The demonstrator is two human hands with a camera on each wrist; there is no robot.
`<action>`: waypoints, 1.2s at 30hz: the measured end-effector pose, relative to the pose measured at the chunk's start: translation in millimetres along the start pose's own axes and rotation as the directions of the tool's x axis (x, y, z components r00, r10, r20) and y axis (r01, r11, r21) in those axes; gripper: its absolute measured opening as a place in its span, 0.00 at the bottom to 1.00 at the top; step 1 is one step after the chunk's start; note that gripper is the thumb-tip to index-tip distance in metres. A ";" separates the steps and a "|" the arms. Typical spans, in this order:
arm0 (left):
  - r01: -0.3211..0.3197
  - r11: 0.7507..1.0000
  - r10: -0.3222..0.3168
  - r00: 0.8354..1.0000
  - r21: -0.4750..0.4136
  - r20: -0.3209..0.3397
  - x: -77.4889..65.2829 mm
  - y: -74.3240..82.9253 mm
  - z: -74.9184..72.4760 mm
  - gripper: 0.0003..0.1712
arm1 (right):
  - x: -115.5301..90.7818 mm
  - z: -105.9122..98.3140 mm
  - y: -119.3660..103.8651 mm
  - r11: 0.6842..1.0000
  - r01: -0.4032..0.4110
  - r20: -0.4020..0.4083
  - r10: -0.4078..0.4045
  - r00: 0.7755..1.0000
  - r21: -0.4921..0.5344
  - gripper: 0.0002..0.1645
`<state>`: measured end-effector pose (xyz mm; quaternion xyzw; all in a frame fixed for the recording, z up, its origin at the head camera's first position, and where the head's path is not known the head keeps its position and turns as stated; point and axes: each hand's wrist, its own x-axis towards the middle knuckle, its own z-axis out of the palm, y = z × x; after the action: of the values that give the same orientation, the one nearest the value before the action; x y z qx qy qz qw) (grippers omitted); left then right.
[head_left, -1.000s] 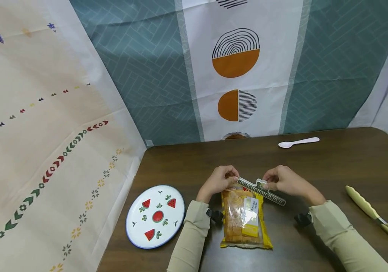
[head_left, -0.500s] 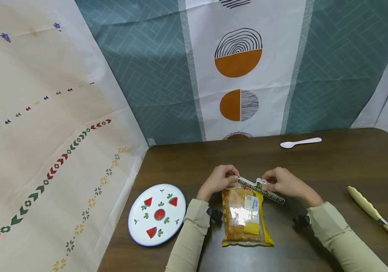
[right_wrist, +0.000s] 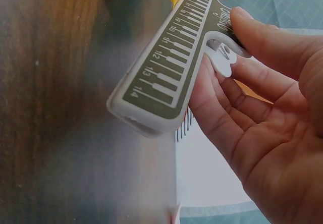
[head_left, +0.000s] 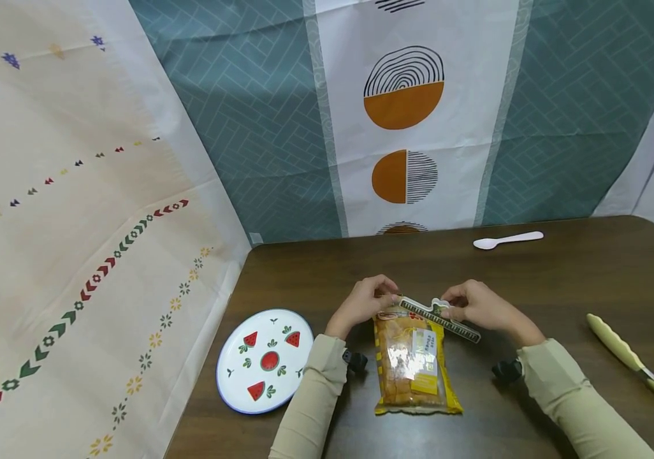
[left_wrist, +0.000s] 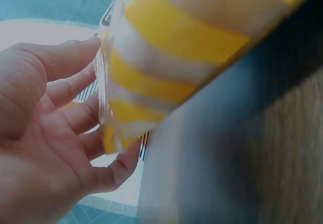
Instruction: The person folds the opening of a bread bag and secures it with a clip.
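A clear and yellow bag of bread (head_left: 410,363) lies on the table in the head view. Across its top end sits a long white bag clip (head_left: 460,329), slanting down to the right, printed with dark piano keys and numbers. My right hand (head_left: 484,309) grips the clip's handles, thumb on one side and fingers on the other, as the right wrist view shows. Thumb and bent fingers of my left hand (head_left: 364,303) are at the bag's top edge beside the clip's left end. In the left wrist view the yellow-striped bag (left_wrist: 171,42) hides some fingertips.
A white oval plate (head_left: 247,370) with painted watermelons stands at the left on the brown table (head_left: 315,268). Towards the back lies a white spoon (head_left: 505,240). Cream-handled tongs (head_left: 614,341) lie at the right, their end cut off by the frame. Patterned cloths hang behind.
My left hand has shifted slightly left and up, with its index finger lifted a little. The right hand and clip stay nearly in place. The head view has moved slightly.
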<state>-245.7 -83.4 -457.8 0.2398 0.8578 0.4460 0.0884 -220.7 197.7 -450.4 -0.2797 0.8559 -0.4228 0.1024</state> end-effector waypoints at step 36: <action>0.277 0.878 -0.325 0.944 -0.391 -0.062 -28.6 -15.1 6.2 0.07 | 1.6 2.7 -5.4 0.993 -0.114 -0.084 0.115 0.990 0.023 0.15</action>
<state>-223.6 -100.3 -475.5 0.0533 0.7865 0.5975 0.1471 -218.8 192.5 -447.8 -0.2107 0.8703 -0.4355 0.0924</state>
